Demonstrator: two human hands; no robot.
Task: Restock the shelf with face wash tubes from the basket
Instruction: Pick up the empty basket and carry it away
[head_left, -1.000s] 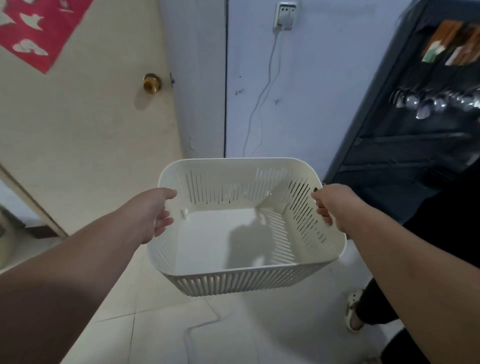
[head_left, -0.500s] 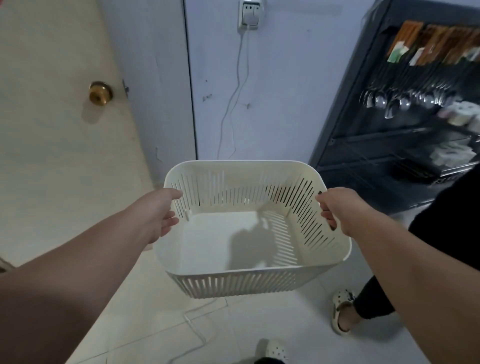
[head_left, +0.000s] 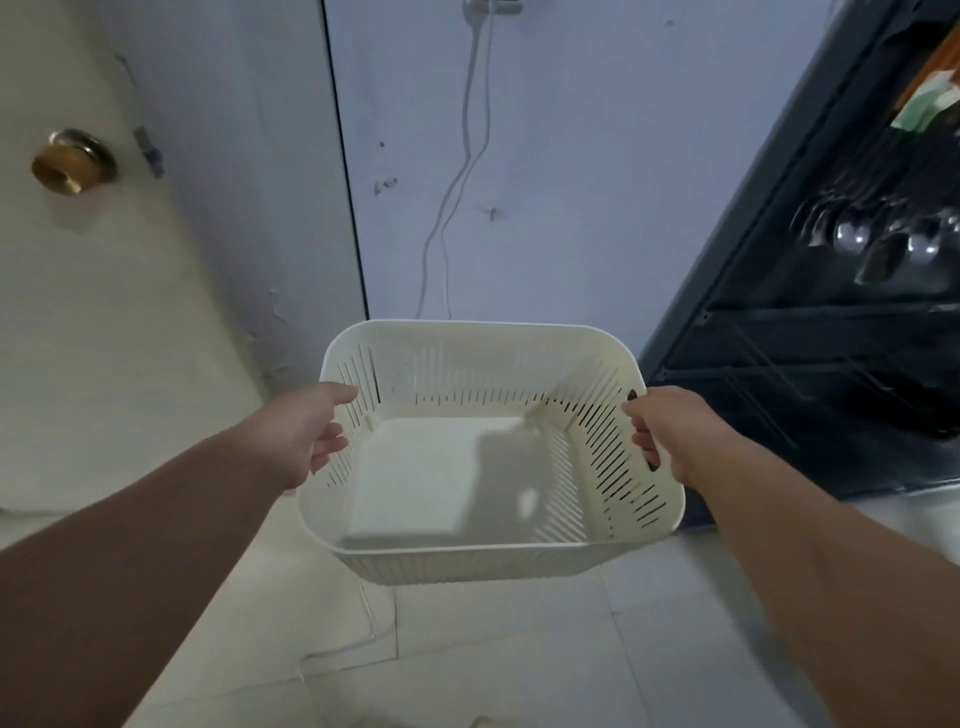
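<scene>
- The pale tiled floor and the bluish-white wall fill most of the view. A thin white cable hangs down the wall.
- The dark metal shelf unit stands at the right edge, just beyond the basket's right side. Only part of it shows, and its lower tiers look dim.
- The cream slotted plastic basket is held in the air between both arms, above the floor and roughly level. Its inside shows only a bare bottom, with no face wash tubes visible in it.
- The left hand grips the basket's left rim, thumb over the edge and fingers curled under the wall.
- The right hand grips the right side, its fingers hooked through the handle slot.
- Shiny metal spoons hang in the upper part of the shelf; no tubes can be made out there.
- A round brass door knob sits far left.
- Judgement: the basket appears emptied, so the stocking step looks done and the step in hand is carrying the basket. The next move likely calls for setting it down steadily with both grips kept even.
</scene>
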